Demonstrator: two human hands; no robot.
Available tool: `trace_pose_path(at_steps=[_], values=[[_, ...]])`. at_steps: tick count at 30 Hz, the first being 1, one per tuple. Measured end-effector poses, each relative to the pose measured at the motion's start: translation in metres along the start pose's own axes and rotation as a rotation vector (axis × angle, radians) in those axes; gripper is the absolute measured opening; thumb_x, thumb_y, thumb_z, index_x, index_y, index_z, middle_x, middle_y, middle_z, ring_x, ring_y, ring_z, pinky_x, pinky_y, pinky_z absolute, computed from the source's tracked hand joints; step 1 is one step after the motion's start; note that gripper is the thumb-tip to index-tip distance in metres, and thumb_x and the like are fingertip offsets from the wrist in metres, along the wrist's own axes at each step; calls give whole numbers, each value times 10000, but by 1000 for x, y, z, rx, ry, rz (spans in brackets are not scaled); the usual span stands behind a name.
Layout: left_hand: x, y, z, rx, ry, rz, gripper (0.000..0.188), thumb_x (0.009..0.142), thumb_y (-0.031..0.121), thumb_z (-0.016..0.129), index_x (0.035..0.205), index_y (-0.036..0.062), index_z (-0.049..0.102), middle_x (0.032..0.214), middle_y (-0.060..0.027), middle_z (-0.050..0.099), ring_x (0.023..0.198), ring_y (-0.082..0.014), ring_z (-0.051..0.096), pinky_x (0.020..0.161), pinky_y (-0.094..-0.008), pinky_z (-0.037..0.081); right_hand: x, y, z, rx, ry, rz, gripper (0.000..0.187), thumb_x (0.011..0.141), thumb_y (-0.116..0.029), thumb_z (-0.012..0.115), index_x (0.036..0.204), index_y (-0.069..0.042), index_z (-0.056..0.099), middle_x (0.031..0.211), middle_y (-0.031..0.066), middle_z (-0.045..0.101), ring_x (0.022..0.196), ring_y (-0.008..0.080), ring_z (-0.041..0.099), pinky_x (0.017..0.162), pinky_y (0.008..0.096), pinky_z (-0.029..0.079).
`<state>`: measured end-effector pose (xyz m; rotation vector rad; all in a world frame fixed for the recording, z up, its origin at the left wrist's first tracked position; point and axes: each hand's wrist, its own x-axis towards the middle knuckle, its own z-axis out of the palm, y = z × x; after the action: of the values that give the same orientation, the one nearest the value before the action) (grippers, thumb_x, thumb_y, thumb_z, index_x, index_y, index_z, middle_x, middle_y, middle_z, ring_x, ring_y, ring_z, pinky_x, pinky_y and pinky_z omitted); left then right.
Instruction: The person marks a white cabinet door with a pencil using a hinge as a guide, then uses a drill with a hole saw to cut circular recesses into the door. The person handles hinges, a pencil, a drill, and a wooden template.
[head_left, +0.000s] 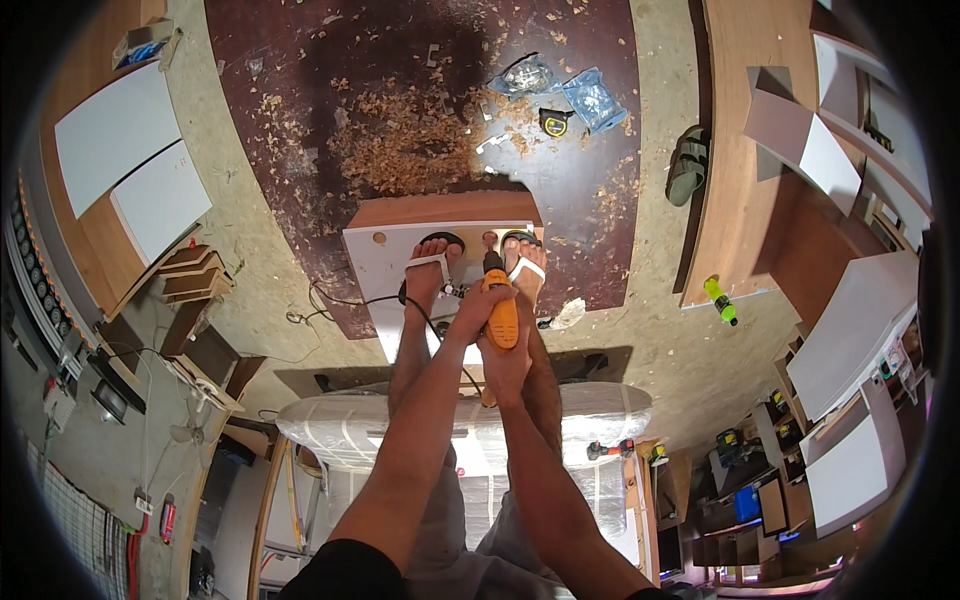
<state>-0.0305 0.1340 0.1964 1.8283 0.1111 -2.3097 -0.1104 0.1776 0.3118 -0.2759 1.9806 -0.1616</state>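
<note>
Left hand [476, 308] and right hand [508, 368] wrap the yellow drill [503, 318], its long axis running toward the white board's far edge (left hand nearer), over the white board [378, 268].

A tape measure [554, 122] lies at upper centre, dark footwear [687, 172] upper right, and a yellow-green bottle [719, 300] right of centre.

Drill [503, 312] over board [372, 268]; tape measure [554, 123] beyond.
</note>
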Motion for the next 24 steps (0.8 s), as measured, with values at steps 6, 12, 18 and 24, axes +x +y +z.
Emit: trace_pose_path(at_steps=[6,12,18,24], values=[[5,25,7,87,-23,-29,378,993,331,800,1164,15,683,958,-42,720,786,-146,724,694,-309,595,15,-18,-2,111,-5,55,823,886,-257,847,1616,-136,487,1355,194,738,1237,365,748,1050,471,589],[11,46,9,-4,-40,-135,392,967,321,848,1130,0,694,939,-44,734,762,-147,726,675,-314,582,25,-33,0,141,-19,80,835,889,-249,850,1630,-140,480,1404,177,722,1265,329,740,1065,445,588],[16,36,-3,3,-40,-164,406,965,328,835,1150,-8,701,951,-50,738,762,-152,730,677,-310,587,21,-25,12,190,-21,123,894,874,-255,850,1663,-166,441,1407,169,713,1280,315,729,1080,443,582],[27,29,-12,19,-45,-173,411,935,336,842,1120,-12,726,963,-50,745,775,-156,734,688,-325,593,23,-27,22,137,7,152,952,836,-294,872,1675,-171,440,1395,162,722,1238,323,748,1061,444,593]])
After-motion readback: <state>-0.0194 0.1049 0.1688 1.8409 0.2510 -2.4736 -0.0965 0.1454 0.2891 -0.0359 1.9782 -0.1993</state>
